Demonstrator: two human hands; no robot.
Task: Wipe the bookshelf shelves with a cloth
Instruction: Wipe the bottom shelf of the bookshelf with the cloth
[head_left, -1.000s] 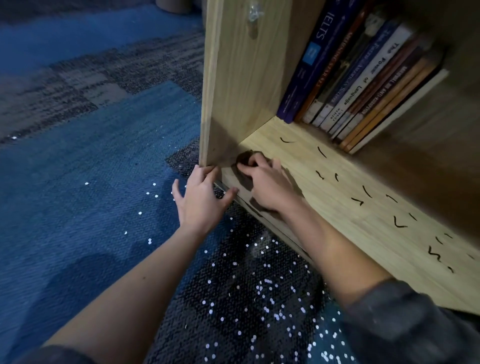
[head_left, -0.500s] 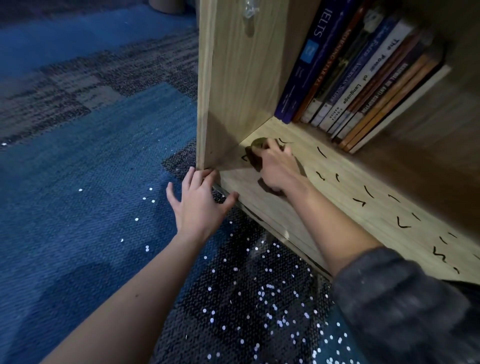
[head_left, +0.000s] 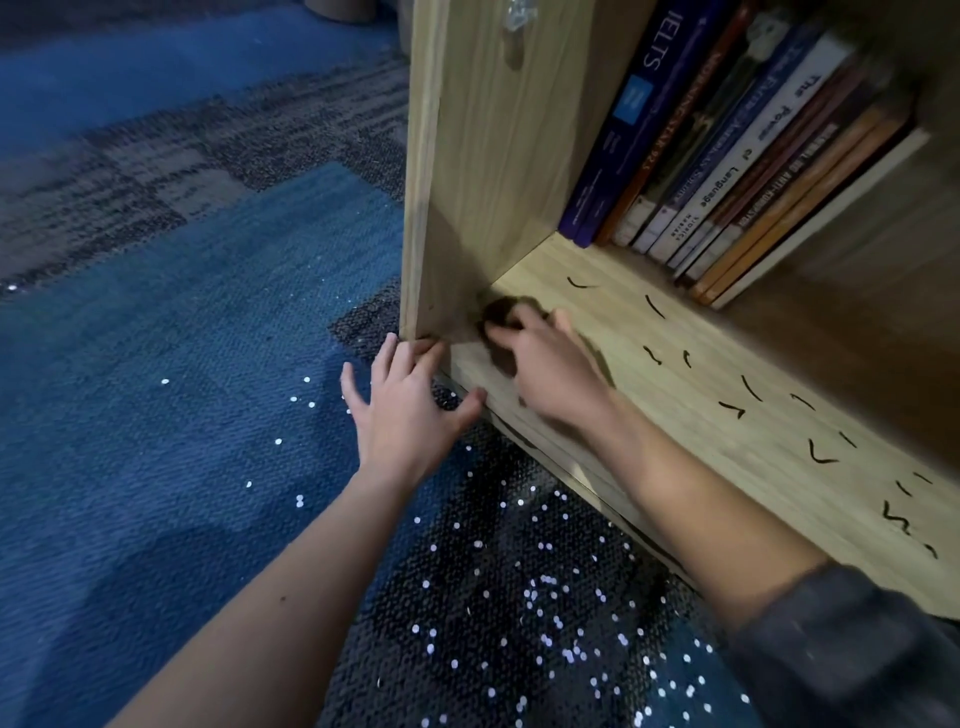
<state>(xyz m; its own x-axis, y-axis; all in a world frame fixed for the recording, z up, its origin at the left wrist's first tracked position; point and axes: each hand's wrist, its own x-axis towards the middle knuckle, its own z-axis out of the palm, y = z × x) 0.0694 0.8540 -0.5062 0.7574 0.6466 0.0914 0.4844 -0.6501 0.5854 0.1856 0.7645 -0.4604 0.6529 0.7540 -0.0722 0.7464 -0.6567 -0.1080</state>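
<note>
I note the cloth (head_left: 500, 332), a dark bunched wad, at the centre of the frame, on the bottom shelf (head_left: 727, 415) of the bookshelf, in the corner where it meets the upright side panel (head_left: 467, 182). It is crumpled and partly covered, so I cannot give it a long axis or a heading. My right hand (head_left: 556, 369) lies over it with fingers curled round the wad, pressing it onto the board; the hand is blurred. My left hand (head_left: 405, 410) is on the blue carpet (head_left: 156, 415) just outside, fingers spread and straight, fingertips touching the foot of the side panel, thumb against the shelf's front edge. The shelf board runs from frame centre to the lower right and carries scattered short black marks (head_left: 748, 387). The compartment holds a row of books (head_left: 753, 171) at the upper right, spines out and slanting from lower left to upper right; the leftmost reads IELTS (head_left: 634, 119). White flecks (head_left: 545, 582) dot the carpet below the shelf.
</note>
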